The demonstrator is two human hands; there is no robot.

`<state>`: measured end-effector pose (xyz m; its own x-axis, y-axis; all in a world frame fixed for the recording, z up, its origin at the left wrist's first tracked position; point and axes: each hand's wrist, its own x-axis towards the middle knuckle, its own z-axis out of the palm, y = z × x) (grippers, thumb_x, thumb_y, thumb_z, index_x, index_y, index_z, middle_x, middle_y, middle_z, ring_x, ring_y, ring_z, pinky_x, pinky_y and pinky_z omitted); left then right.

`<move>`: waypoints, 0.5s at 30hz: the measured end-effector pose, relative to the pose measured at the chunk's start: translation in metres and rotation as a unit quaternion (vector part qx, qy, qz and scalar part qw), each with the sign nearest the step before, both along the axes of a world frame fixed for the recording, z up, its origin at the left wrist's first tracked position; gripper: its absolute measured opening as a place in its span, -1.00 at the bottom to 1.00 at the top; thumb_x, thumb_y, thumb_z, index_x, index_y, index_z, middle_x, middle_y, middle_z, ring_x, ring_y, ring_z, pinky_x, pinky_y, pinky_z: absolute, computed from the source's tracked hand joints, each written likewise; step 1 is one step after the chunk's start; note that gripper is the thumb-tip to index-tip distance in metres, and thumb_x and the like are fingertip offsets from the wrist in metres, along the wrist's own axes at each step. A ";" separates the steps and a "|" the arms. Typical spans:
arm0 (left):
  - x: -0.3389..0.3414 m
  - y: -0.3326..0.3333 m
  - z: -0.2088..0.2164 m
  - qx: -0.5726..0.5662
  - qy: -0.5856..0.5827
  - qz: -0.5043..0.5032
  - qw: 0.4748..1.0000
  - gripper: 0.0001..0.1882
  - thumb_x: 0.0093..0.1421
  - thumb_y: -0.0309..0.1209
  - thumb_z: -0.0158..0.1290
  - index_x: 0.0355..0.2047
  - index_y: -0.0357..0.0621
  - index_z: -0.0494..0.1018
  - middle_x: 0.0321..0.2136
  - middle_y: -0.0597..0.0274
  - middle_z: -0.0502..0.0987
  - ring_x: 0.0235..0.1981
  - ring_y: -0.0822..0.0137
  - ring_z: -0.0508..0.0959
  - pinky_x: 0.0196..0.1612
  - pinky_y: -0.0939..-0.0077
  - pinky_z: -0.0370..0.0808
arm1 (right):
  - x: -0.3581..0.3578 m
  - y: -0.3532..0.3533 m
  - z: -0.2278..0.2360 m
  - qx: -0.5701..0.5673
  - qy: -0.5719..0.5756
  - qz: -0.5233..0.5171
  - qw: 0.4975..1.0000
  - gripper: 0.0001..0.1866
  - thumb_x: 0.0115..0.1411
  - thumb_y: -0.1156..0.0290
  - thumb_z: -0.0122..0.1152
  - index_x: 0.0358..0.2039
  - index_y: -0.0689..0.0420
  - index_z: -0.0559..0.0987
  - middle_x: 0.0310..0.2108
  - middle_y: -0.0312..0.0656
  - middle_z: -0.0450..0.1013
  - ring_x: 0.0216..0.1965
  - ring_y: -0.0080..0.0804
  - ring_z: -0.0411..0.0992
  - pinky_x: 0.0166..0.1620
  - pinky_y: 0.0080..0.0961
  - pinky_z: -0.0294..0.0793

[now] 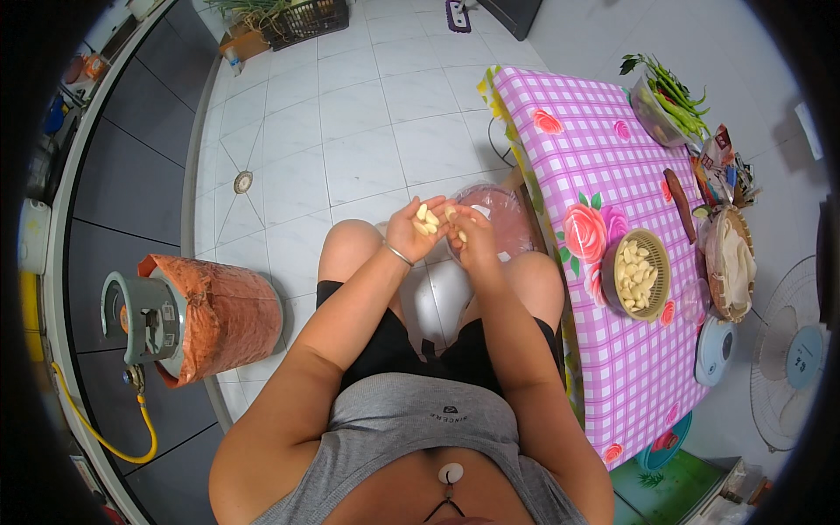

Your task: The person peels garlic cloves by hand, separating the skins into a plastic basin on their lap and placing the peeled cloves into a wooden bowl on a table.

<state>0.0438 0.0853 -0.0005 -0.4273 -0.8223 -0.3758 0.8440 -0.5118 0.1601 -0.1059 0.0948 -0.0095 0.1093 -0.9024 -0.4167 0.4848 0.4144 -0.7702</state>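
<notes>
My left hand [405,234] is cupped palm up above my knees, with several peeled garlic cloves [425,220] lying in its palm and fingers. Close against it, my right hand [477,246] is closed, its thumb and fingers pinching a pale garlic clove [463,235]. Behind and below the right hand sits a pinkish see-through basin [512,219] on the floor beside the table, partly hidden by the hand and knee. To my right, a tan basket [662,262] full of peeled cloves stands on the table.
A table with a pink checked cloth [604,367] runs along my right. On it are a bowl of green peppers [669,109], a brown-handled knife [679,206], a wicker basket [728,262] and a blue scale [716,352]. A gas cylinder [219,319] with a yellow hose stands left.
</notes>
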 end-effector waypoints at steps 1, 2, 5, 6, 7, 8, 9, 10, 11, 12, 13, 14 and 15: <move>-0.001 -0.001 0.002 0.007 0.003 0.004 1.000 -0.47 0.34 -0.18 -0.36 0.07 -0.44 0.19 0.10 -0.19 0.25 0.15 -0.07 0.26 0.18 0.07 0.22 | -0.005 -0.003 -0.007 0.017 -0.094 -0.005 0.995 -0.78 0.03 0.45 0.17 -0.26 0.13 0.48 -0.41 -0.30 0.44 -0.48 -0.55 0.38 -0.55 -0.66 0.29; 0.000 -0.001 0.004 0.009 0.012 0.016 1.000 -0.47 0.34 -0.17 -0.37 0.07 -0.44 0.18 0.10 -0.20 0.25 0.15 -0.07 0.25 0.18 0.07 0.22 | -0.005 -0.003 -0.002 0.035 -0.188 -0.008 0.981 -0.78 0.04 0.43 0.14 -0.25 0.12 0.47 -0.41 -0.30 0.44 -0.48 -0.54 0.38 -0.56 -0.66 0.28; 0.001 -0.002 0.006 0.009 0.031 0.042 0.999 -0.45 0.34 -0.15 -0.40 0.09 -0.43 0.16 0.11 -0.22 0.22 0.18 -0.07 0.21 0.19 0.07 0.21 | 0.000 0.003 0.019 0.044 -0.235 -0.019 0.971 -0.76 0.10 0.37 0.07 -0.20 0.10 0.43 -0.39 -0.28 0.44 -0.49 -0.56 0.37 -0.56 -0.69 0.28; 0.003 -0.001 0.006 0.004 0.031 0.044 0.999 -0.45 0.34 -0.15 -0.40 0.09 -0.43 0.15 0.12 -0.23 0.21 0.19 -0.07 0.20 0.19 0.07 0.20 | 0.002 0.004 0.026 0.043 -0.228 -0.020 0.973 -0.79 0.10 0.40 0.07 -0.22 0.12 0.43 -0.43 -0.27 0.43 -0.51 -0.54 0.38 -0.59 -0.69 0.28; 0.004 -0.001 0.006 -0.001 0.030 0.047 0.998 -0.44 0.34 -0.14 -0.41 0.09 -0.43 0.15 0.12 -0.23 0.20 0.20 -0.07 0.19 0.20 0.07 0.20 | 0.004 0.005 0.031 0.041 -0.221 -0.022 0.974 -0.81 0.10 0.43 0.07 -0.24 0.13 0.44 -0.46 -0.25 0.43 -0.54 -0.52 0.39 -0.62 -0.69 0.28; 0.002 -0.001 0.009 0.002 0.033 0.045 0.998 -0.44 0.34 -0.14 -0.41 0.09 -0.43 0.15 0.13 -0.23 0.20 0.20 -0.07 0.18 0.20 0.07 0.19 | 0.004 0.006 0.034 0.038 -0.214 -0.026 0.976 -0.84 0.10 0.46 0.08 -0.27 0.15 0.44 -0.49 -0.23 0.43 -0.56 -0.50 0.39 -0.65 -0.70 0.29; 0.000 -0.001 0.013 0.006 0.035 0.043 0.998 -0.44 0.34 -0.14 -0.41 0.09 -0.43 0.15 0.13 -0.23 0.19 0.20 -0.07 0.18 0.20 0.07 0.19 | 0.002 0.006 0.028 0.021 -0.160 -0.017 0.987 -0.84 0.08 0.45 0.11 -0.28 0.14 0.46 -0.49 -0.25 0.43 -0.54 -0.53 0.39 -0.63 -0.69 0.30; -0.002 -0.001 0.016 0.009 0.037 0.041 0.998 -0.44 0.34 -0.14 -0.41 0.09 -0.42 0.15 0.13 -0.24 0.19 0.20 -0.07 0.18 0.20 0.07 0.18 | 0.001 0.005 0.016 0.005 -0.106 -0.008 0.994 -0.84 0.07 0.45 0.14 -0.29 0.12 0.47 -0.49 -0.28 0.43 -0.53 -0.56 0.39 -0.62 -0.69 0.31; -0.002 0.000 0.017 0.007 0.031 0.042 0.999 -0.44 0.34 -0.14 -0.41 0.09 -0.43 0.15 0.13 -0.24 0.19 0.20 -0.07 0.18 0.21 0.07 0.17 | 0.003 0.006 0.018 -0.010 -0.053 0.003 0.999 -0.84 0.05 0.44 0.17 -0.30 0.11 0.49 -0.49 -0.30 0.42 -0.52 -0.59 0.39 -0.60 -0.68 0.32; -0.001 0.000 0.017 0.005 0.024 0.043 0.999 -0.44 0.34 -0.14 -0.41 0.09 -0.43 0.15 0.13 -0.24 0.19 0.20 -0.07 0.18 0.22 0.07 0.16 | 0.005 0.008 0.020 -0.028 0.016 0.017 0.999 -0.85 0.04 0.46 0.19 -0.33 0.12 0.50 -0.50 -0.31 0.42 -0.53 -0.61 0.38 -0.61 -0.67 0.31; -0.001 0.001 0.017 0.002 0.018 0.045 0.999 -0.44 0.34 -0.14 -0.41 0.09 -0.43 0.15 0.13 -0.24 0.19 0.19 -0.07 0.19 0.22 0.07 0.15 | 0.009 0.010 0.022 -0.045 0.084 0.030 0.995 -0.86 0.03 0.49 0.20 -0.35 0.13 0.51 -0.51 -0.31 0.42 -0.54 -0.62 0.37 -0.62 -0.67 0.30; 0.000 0.001 0.016 0.002 0.021 0.048 0.999 -0.44 0.34 -0.13 -0.40 0.09 -0.43 0.15 0.12 -0.24 0.19 0.19 -0.07 0.19 0.23 0.06 0.14 | 0.016 0.013 0.029 -0.063 0.152 0.046 0.985 -0.88 0.02 0.51 0.22 -0.37 0.14 0.53 -0.52 -0.31 0.42 -0.56 -0.64 0.36 -0.63 -0.66 0.29; 0.001 0.001 0.014 0.001 0.024 0.049 0.999 -0.44 0.34 -0.13 -0.39 0.09 -0.44 0.15 0.12 -0.24 0.20 0.18 -0.07 0.19 0.23 0.06 0.13 | 0.020 0.016 0.036 -0.073 0.182 0.053 0.979 -0.88 0.02 0.52 0.22 -0.37 0.15 0.53 -0.52 -0.31 0.42 -0.56 -0.64 0.35 -0.61 -0.66 0.29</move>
